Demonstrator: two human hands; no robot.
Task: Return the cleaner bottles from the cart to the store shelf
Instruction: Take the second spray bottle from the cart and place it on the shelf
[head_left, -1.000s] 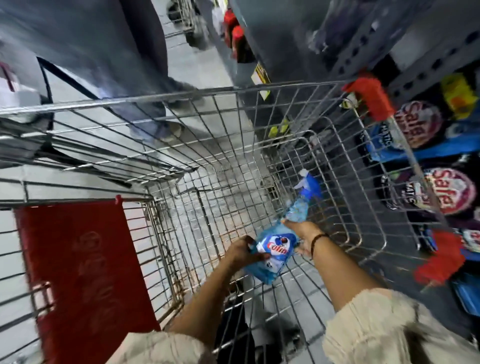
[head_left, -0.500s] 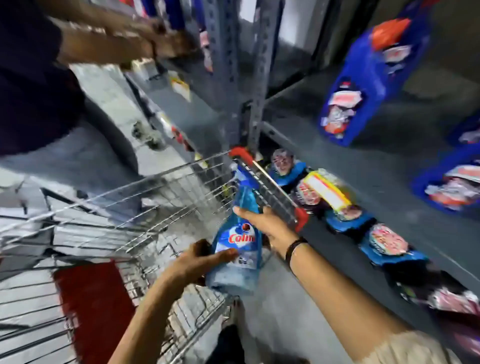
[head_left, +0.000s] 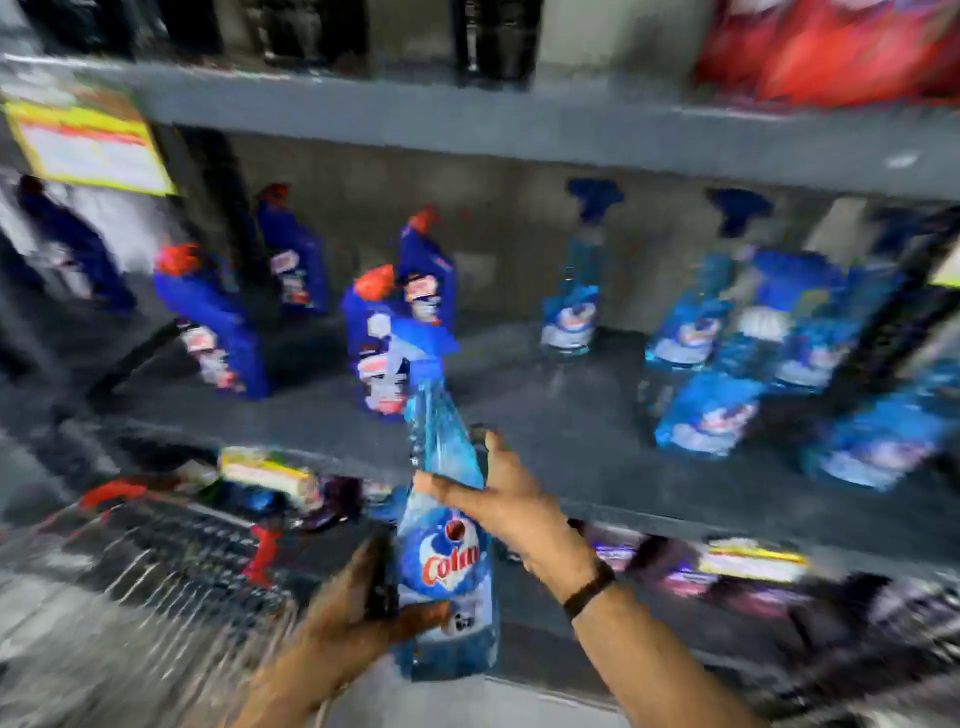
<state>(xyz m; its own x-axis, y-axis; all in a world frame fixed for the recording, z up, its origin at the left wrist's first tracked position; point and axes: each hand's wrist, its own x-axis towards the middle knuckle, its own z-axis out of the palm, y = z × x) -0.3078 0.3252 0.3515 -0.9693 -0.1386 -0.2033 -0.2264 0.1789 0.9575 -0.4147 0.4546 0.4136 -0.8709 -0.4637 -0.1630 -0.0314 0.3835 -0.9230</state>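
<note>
One light-blue spray bottle (head_left: 445, 545) labelled Colin stands upright between both hands, in front of the grey shelf (head_left: 545, 405). The left hand (head_left: 363, 618) grips its base, fingers wrapped round the lower label; the right hand (head_left: 498, 499) clasps the neck just above the label. On the shelf, about five dark-blue red-capped bottles (head_left: 218, 322) stand left, and roughly six light-blue cleaner bottles (head_left: 571, 312) right; blur makes the counts uncertain. The cart (head_left: 171, 540) shows at lower left. Half a second ago the bottle hung over the cart rim; now it is raised to shelf level.
</note>
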